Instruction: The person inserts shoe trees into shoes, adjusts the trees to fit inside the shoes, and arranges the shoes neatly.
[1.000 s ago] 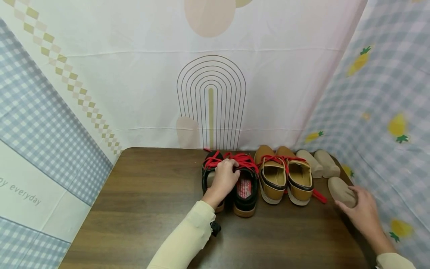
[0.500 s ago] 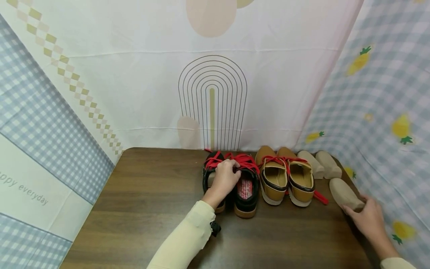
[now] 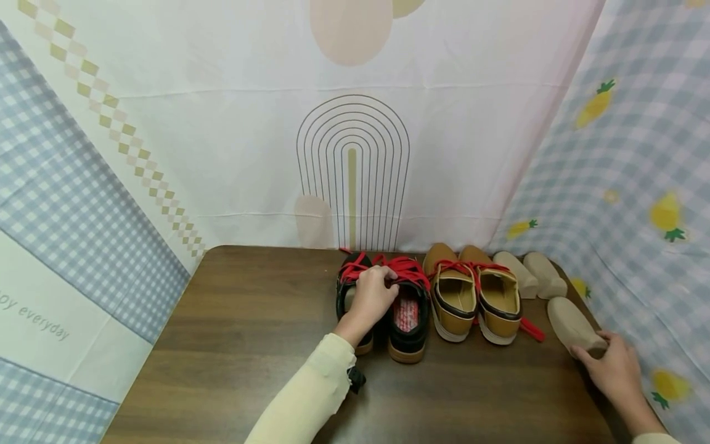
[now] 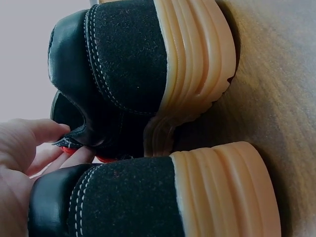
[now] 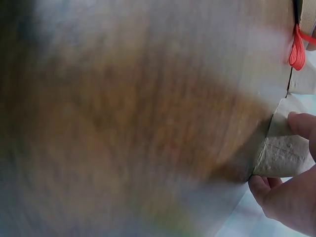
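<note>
My left hand [image 3: 370, 299] pinches the collar edge of the right black shoe [image 3: 400, 341], which has red laces and a red-and-white insole. Beside it the left black shoe [image 3: 365, 341] stands partly behind that hand, with something beige inside it. In the left wrist view, thumb and fingers [image 4: 47, 131] hold the collar between the two tan-soled heels. At the table's right edge, my right hand [image 3: 618, 370] grips the blunt end of a beige moulded shoe insert [image 3: 572, 322]. Thumb and fingers hold either side of the same insert [image 5: 282, 157] in the right wrist view.
Tan shoes [image 3: 452, 327] with red laces stand right of the black pair. Two more beige inserts [image 3: 540, 271] lie at the back right corner. A red lace end [image 3: 532, 328] lies on the wooden table [image 3: 249, 308]. Fabric hangs behind and along both sides.
My right hand has shifted right and toward me along the insert to its blunt end, and the insert has moved slightly right. The left hand keeps its pinch on the black shoe.
</note>
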Available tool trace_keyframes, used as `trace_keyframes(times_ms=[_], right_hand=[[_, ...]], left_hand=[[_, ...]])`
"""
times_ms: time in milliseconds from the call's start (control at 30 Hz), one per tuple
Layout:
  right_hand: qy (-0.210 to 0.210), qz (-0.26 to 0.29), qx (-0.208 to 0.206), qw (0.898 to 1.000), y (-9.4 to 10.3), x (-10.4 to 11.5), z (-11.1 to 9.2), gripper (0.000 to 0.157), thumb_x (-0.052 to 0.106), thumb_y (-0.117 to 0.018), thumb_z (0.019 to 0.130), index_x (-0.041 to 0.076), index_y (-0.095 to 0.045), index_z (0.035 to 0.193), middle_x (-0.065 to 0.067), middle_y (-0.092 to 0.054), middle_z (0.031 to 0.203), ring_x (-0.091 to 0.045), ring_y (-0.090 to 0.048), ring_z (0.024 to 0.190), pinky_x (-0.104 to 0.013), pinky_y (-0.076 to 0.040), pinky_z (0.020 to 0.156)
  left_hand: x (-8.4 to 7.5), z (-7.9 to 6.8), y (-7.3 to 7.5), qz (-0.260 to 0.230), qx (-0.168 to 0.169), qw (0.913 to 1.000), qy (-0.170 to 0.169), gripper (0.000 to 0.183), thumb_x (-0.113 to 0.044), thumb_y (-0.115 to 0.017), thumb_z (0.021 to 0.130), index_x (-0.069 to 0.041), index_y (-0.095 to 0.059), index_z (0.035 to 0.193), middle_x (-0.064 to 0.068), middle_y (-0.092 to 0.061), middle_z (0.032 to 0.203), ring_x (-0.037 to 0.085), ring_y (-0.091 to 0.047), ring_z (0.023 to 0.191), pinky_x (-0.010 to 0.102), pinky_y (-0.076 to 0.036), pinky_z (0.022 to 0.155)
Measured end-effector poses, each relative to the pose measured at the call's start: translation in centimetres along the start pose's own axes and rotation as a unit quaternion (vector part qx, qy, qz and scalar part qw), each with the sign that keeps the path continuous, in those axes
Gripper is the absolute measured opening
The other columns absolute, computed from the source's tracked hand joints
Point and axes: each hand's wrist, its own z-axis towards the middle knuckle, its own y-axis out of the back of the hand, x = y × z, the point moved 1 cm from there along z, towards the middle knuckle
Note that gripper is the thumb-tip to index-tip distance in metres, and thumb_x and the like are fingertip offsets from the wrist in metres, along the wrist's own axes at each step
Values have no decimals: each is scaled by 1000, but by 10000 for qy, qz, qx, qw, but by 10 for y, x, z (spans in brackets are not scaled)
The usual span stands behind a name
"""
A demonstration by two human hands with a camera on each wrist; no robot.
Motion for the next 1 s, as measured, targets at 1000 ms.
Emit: trace_keyframes(times_ms=[1000], right_hand=[[111,-211,-150,9996,4,-3,-2,81,44,-75,94,-19,-44,135,-47,-49,127,-59,-46,106,-67,-39,88]], left_hand=[[0,1,-1,-61,-118,9999,85,9,-10,-78,92,-10,-75,100,4,-75,102,17,-70,92,28,-57,75]])
